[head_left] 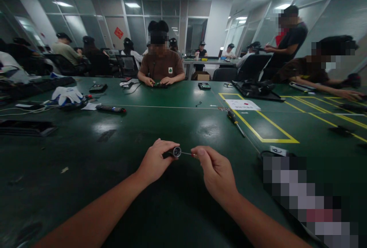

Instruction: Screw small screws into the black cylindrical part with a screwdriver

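Observation:
My left hand [156, 160] is wrapped round a black flashlight-like cylinder [177, 151], whose round silver-rimmed end faces right and toward me. Most of its body is hidden in the palm. Opposite it, my right hand [215, 167] pinches a thin metal-shafted tool [187, 153] with red showing at the fingertips; its handle is otherwise covered. The shaft points left and meets the cylinder's round end; I cannot tell how far it goes in. Both hands are held over the near middle of the green table [137, 202].
A yellow-and-black screwdriver [235, 122] lies beyond my right hand, near a yellow-taped rectangle [278, 140] and a paper sheet [242, 105]. Farther left are a pen-shaped electric screwdriver [111, 109] and white gloves [67, 95]. Across the table a person [163, 66] handles a circuit board.

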Demonstrator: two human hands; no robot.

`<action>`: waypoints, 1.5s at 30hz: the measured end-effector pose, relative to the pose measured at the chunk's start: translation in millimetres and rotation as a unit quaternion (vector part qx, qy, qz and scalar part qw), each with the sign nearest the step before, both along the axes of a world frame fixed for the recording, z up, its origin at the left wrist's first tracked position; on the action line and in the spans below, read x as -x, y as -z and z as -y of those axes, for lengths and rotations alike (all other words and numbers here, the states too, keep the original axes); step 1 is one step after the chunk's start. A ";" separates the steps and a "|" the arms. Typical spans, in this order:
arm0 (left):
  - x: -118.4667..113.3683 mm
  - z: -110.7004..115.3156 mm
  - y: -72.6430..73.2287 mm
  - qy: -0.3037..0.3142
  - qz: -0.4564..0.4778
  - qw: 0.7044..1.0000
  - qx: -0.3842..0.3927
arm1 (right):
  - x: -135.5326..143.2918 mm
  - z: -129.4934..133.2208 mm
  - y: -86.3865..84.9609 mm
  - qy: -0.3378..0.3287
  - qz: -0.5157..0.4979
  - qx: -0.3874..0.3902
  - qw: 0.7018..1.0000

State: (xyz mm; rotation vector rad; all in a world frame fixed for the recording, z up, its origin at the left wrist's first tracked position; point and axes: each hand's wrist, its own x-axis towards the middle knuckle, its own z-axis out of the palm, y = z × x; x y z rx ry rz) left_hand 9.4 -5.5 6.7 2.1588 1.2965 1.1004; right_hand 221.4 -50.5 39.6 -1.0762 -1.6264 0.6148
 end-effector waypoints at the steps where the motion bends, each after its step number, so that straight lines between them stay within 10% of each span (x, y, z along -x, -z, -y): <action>1: 0.8 -0.8 0.6 -0.001 0.006 1.000 0.000 | 0.1 -0.4 1.3 0.009 -0.002 0.005 1.000; 15: -0.7 -2.6 5.1 0.014 0.048 0.998 0.028 | -3.2 -3.5 3.5 -0.086 -0.067 0.046 0.993; 39: -0.6 1.3 1.8 0.053 -0.003 0.998 -0.014 | -1.6 -17.3 8.2 0.010 -0.181 0.097 0.979; 45: 0.5 0.2 0.7 0.051 0.005 0.998 -0.021 | -6.2 -31.7 10.6 -0.019 -0.360 0.233 0.903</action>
